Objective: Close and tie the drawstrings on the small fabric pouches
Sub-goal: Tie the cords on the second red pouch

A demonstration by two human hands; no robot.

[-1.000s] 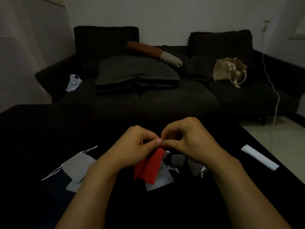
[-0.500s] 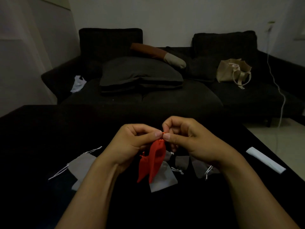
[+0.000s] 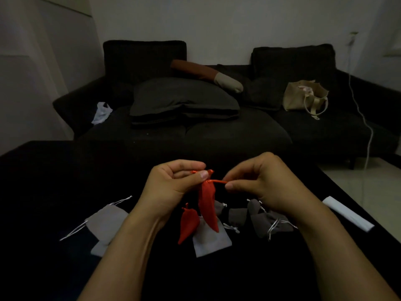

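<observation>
Above the second red pouch (image 3: 188,222), both hands (left hand (image 3: 173,183), right hand (image 3: 262,181)) now pull apart, each pinching a drawstring (image 3: 218,181), cinching the held red pouch (image 3: 207,205) shut.

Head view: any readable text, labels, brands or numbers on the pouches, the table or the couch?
None can be read. The red pouch held up by both hands, the grey pouches on the table, the white strip and the beige tote bag show no legible marking in this dim picture.
</observation>
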